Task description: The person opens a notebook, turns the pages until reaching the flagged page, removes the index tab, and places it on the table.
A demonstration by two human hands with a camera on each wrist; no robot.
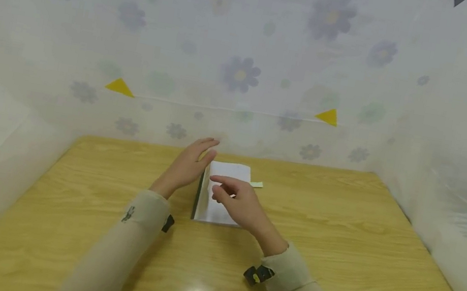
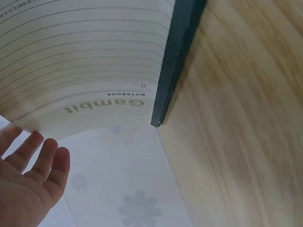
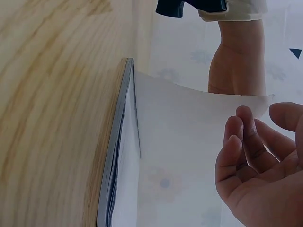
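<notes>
The left hand (image 1: 187, 166), fingers straight, is holding up a white lined page (image 2: 80, 66) of the thin dark-edged notebook (image 1: 221, 194); the right hand (image 1: 239, 203) is hovering loose over it on the yellow wooden table (image 1: 337, 245).

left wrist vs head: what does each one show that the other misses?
Only the left wrist view shows the print on the lifted page: ruled lines, "Gambit" and "NOTEBOOK".

Only the head view shows the right hand over the notebook, a pale green tab past its far edge, and both sleeves.

Both show the notebook, its dark spine, the left hand, fingers straight, beside the raised page, and the wooden table.
</notes>
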